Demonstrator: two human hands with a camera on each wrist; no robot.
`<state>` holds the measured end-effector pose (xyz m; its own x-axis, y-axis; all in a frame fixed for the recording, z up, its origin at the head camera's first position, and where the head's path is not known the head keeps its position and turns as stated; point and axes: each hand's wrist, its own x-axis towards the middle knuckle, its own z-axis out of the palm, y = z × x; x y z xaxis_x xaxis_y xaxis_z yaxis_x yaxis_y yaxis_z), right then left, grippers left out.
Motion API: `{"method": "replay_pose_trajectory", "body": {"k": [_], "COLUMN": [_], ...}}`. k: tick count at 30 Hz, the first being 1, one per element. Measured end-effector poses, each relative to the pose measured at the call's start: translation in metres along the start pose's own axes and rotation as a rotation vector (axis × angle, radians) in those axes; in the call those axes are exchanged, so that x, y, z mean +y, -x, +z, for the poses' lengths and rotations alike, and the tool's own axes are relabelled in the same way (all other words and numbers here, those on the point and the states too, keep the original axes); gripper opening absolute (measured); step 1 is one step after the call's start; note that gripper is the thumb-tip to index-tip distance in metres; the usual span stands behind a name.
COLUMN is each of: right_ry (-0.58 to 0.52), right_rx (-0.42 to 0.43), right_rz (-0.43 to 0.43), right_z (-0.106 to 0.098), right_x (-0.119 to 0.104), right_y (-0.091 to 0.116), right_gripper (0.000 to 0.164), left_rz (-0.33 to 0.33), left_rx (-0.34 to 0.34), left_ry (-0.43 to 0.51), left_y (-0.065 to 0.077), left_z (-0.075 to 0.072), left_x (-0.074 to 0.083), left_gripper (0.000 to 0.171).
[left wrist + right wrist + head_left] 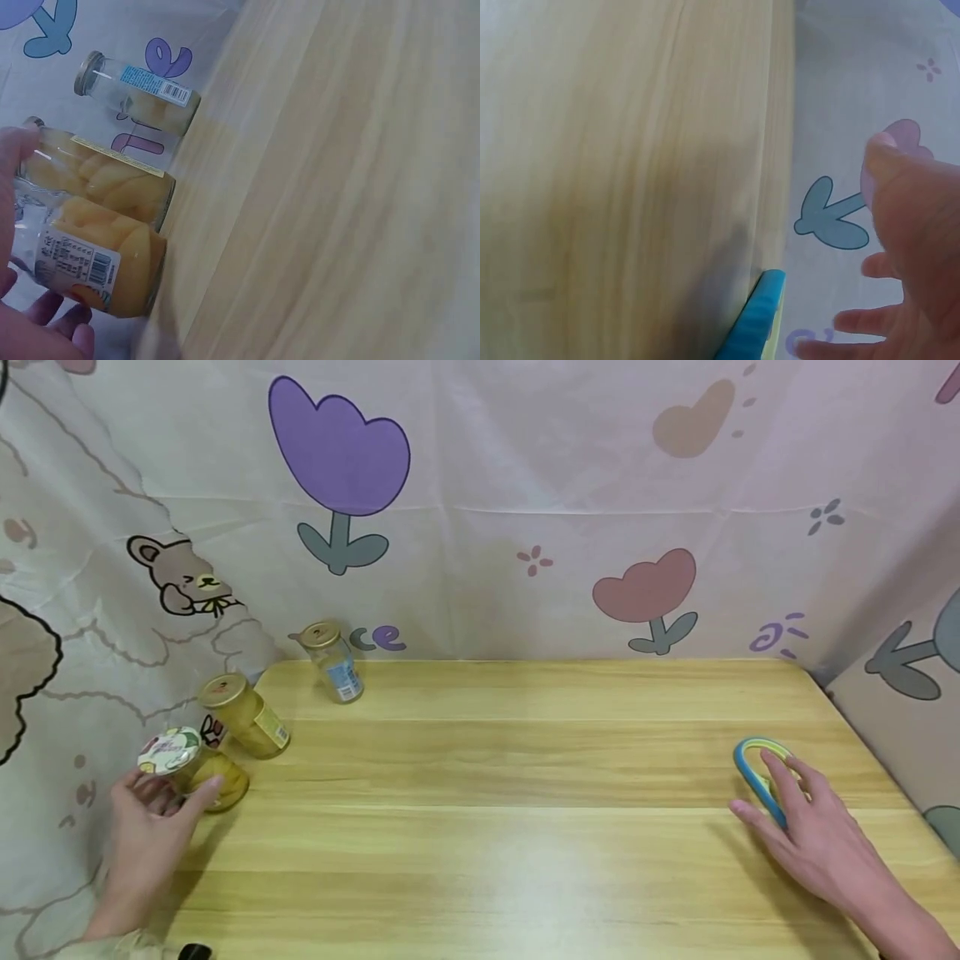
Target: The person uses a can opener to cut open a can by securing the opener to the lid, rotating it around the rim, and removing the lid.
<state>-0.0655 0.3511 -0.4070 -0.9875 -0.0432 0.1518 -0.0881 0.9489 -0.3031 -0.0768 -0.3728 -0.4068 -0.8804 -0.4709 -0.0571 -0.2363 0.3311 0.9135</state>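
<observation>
At the left table edge, my left hand spreads its thumb and fingers around a glass jar of yellow-orange fruit pieces with a patterned lid. In the left wrist view the thumb stands off the jar's side, and the curved fingers lie close along its labelled side. Over on the right, my right hand reaches with loosely spread fingers over a blue and yellow-green oval loop. The hand hides part of this loop; its blue end shows low in the right wrist view.
Behind the nearest jar stand a gold-lidded jar of yellow fruit and a smaller jar with a blue label. The wooden table meets a printed cloth at its back and sides.
</observation>
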Motion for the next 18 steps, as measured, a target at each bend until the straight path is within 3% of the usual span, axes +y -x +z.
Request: {"method": "replay_pose_trajectory", "body": {"k": [4,9,13,18], "right_ry": [0.021,0.030,0.045,0.048], "right_rx": [-0.049,-0.062,-0.057,-0.044], "right_rz": [0.029,0.035,0.028,0.028], "right_z": [0.003,0.007,0.010,0.012], "right_x": [0.002,0.005,0.009,0.013], "right_y": [0.000,0.000,0.000,0.003], "right_gripper": [0.083,0.086,0.088,0.085], "left_rz": [0.062,0.155,0.159,0.099], "left_rx": [-0.004,0.004,0.034,0.082], "left_ry": [0.198,0.320,0.335,0.294], "left_y": [-0.005,-0.012,-0.017,-0.025], "left_z": [0.006,0.012,0.018,0.021], "left_x": [0.000,-0.005,-0.007,-0.005], "left_gripper": [0.090,0.087,0.091,0.094]}}
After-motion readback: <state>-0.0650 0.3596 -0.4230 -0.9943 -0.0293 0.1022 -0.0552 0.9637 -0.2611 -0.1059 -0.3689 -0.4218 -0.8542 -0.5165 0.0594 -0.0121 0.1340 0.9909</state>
